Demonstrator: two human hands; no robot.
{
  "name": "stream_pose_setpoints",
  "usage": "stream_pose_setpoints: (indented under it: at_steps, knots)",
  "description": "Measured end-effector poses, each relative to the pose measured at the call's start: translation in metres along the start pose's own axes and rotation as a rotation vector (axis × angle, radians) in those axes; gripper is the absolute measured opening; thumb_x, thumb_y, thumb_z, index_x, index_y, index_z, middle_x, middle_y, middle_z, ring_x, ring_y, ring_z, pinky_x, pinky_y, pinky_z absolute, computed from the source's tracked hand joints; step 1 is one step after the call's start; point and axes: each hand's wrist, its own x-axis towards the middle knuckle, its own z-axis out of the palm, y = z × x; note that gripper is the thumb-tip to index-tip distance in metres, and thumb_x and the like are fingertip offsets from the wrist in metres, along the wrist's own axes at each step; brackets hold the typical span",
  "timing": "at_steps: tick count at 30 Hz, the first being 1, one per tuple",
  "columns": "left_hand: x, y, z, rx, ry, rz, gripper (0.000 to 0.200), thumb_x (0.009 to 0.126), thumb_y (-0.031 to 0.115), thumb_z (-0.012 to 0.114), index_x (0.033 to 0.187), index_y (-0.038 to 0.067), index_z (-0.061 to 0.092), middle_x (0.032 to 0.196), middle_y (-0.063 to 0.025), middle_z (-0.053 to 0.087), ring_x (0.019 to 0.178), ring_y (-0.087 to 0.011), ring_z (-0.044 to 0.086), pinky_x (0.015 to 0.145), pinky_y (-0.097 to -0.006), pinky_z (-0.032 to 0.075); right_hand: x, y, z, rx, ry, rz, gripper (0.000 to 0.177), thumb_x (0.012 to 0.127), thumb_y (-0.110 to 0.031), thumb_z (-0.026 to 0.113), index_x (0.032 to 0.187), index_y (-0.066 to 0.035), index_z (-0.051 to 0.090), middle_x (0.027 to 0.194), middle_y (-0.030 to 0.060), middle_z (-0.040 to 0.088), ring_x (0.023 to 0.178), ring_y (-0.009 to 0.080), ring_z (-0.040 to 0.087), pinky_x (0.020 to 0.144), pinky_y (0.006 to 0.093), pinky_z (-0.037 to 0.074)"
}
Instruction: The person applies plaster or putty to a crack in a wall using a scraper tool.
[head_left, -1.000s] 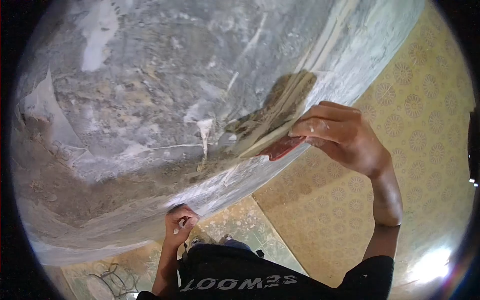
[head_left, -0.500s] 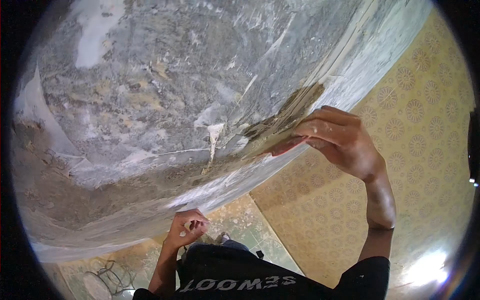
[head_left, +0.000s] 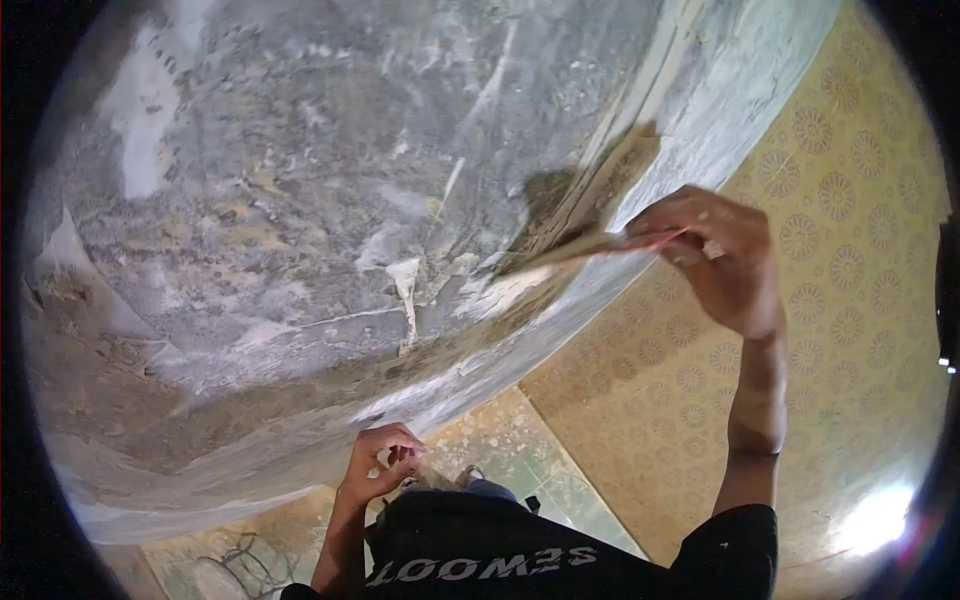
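My right hand point(head_left: 715, 250) grips a thin, flat scraper point(head_left: 585, 252) with reddish colouring near the fingers. The blade appears almost edge-on and slightly blurred, its far end at the rough grey wall point(head_left: 330, 130). Beside that end, a dark shadow falls across a raised vertical strip point(head_left: 620, 165) on the plaster. Lower down, close to the wall's base, my left hand point(head_left: 380, 462) is loosely curled with a gap between thumb and fingers. Nothing shows in it.
Patterned yellowish wallpaper point(head_left: 800, 235) covers the adjoining wall on the right. Below, the stained green tiled floor point(head_left: 520, 445) is spattered with pale marks. A dark coiled cable point(head_left: 240, 565) lies at lower left. Bright light glares point(head_left: 875, 520) at lower right.
My right hand has moved up and slightly right, with the scraper now extending left towards the wall. My left hand stays low and loosely curled. The view has shifted a little.
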Motion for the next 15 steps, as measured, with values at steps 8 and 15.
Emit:
stream_pose_setpoints:
  at_steps: [8, 15]
  knots:
    - [0.006, 0.007, -0.003, 0.081, -0.023, 0.056, 0.018, 0.083, 0.014, 0.073, 0.098, 0.006, 0.077, 0.083, -0.0042, 0.068, 0.065, -0.0085, 0.057, 0.057, -0.0231, 0.042, -0.017, 0.011, 0.042, 0.085, -0.074, -0.074, 0.019, 0.087, -0.006, 0.074, 0.106, -0.01, 0.074, 0.09, 0.0056, 0.074, 0.071, 0.0117, 0.068, 0.054, 0.029, 0.053]
    - [0.005, 0.006, -0.005, 0.087, -0.016, 0.075, 0.016, 0.081, 0.008, 0.073, 0.096, 0.006, 0.076, 0.082, -0.0044, 0.068, 0.064, -0.0086, 0.057, 0.056, -0.0234, 0.043, -0.02, 0.01, 0.022, -0.047, 0.053, 0.118, 0.017, 0.091, -0.01, 0.071, 0.108, -0.01, 0.073, 0.099, 0.0077, 0.073, 0.074, 0.0135, 0.07, 0.057, 0.0282, 0.056]
